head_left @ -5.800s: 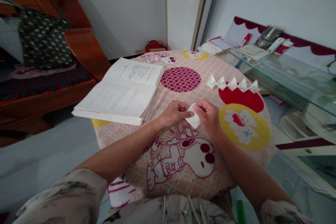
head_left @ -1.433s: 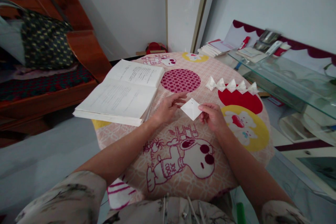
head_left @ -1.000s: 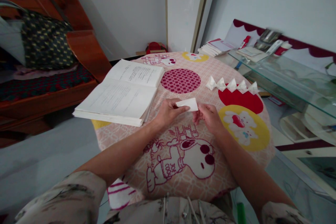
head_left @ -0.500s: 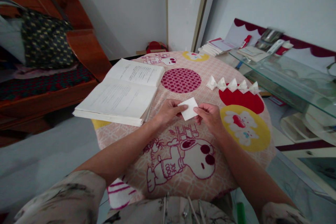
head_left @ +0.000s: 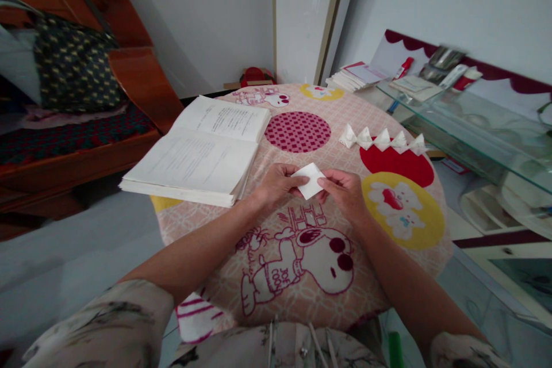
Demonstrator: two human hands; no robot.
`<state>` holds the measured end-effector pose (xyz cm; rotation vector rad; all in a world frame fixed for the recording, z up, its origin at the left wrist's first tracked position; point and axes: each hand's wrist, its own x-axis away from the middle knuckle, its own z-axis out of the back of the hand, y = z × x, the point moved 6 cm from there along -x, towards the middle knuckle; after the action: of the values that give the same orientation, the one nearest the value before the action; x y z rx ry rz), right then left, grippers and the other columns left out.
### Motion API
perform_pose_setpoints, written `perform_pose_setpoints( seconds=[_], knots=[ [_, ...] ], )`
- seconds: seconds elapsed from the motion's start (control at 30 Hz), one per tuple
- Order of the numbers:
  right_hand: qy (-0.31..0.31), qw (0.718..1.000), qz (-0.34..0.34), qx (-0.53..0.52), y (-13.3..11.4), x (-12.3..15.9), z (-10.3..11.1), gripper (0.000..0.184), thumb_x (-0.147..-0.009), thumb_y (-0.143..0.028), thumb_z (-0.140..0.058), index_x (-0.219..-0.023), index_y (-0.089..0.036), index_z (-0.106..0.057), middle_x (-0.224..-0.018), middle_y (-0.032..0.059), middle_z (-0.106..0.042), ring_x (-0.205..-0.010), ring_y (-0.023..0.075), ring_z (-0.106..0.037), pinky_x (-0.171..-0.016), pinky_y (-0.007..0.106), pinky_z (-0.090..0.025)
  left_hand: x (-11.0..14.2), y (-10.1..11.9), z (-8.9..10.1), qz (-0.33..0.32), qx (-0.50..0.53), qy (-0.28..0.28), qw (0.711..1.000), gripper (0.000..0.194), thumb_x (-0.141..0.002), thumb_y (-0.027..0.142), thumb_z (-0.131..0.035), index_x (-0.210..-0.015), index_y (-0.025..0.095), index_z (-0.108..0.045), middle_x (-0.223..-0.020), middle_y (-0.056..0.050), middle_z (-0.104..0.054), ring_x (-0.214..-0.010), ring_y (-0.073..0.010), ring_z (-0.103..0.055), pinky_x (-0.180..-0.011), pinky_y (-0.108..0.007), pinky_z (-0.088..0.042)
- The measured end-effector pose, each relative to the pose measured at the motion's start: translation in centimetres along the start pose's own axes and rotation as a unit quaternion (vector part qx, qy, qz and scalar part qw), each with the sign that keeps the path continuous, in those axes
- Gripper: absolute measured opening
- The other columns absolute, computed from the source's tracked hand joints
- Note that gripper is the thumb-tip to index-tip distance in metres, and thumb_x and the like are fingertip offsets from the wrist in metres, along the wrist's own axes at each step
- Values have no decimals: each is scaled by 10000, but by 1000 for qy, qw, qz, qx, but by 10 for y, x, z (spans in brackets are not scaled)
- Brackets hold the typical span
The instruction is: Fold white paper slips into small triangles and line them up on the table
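A small white square of folded paper (head_left: 309,181) is held just above the tablecloth, between both hands. My left hand (head_left: 280,183) pinches its left side, thumb on top. On the opposite side, my right hand (head_left: 342,188) grips the edge between thumb and fingers. The fingers under the paper are partly hidden. Beyond my right hand, several folded white paper pieces (head_left: 382,139) stand in a row with pointed tops. To the left of my hands lies a thick open book (head_left: 198,155) with printed pages.
The round table has a patterned pink cloth (head_left: 297,299). A glass shelf (head_left: 474,132) with a metal container and other items stands at the right, near stacked papers (head_left: 356,76). A wooden bench (head_left: 142,86) holding a dark patterned bag (head_left: 75,63) is at the left.
The paper square has turned slightly and shifted a little between my fingers. My right hand has moved slightly to the left; the book and the paper row stay put.
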<state>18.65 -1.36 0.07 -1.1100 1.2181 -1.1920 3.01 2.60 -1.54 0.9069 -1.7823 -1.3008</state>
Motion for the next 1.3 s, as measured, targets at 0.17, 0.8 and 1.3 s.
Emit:
perform_pose_setpoints(
  seconds=[0.17, 0.8, 1.3],
  knots=[
    [14, 1000, 25, -10, -1, 0, 3, 235, -764, -351, -742, -936, -204, -806, -608, 5, -718, -507, 168, -655, -500, 297, -568, -2, 2, 7, -8, 37, 6, 999, 124, -761, 139, -743, -874, 103, -707, -751, -37, -726, -620, -104, -666, -581, -202, -547],
    [22, 957, 226, 182, -19, 10, 3, 240, -909, -278, -594, -986, -320, -817, -873, 31, -730, -696, 167, -659, -691, 326, -549, -1, -5, -6, 36, 94, -56, 993, 312, -816, 358, -786, -965, 91, -725, -887, -107, -757, -765, -141, -703, -690, -242, -586],
    [44, 996, 55, 55, 2, 0, 9, 350, -855, -451, -667, -1039, -177, -785, -707, 39, -750, -593, 203, -697, -567, 315, -593, -1, 13, 5, -137, -58, 44, 988, 202, -840, 334, -741, -883, 144, -685, -731, -28, -722, -650, -121, -656, -616, -232, -534]
  ],
)
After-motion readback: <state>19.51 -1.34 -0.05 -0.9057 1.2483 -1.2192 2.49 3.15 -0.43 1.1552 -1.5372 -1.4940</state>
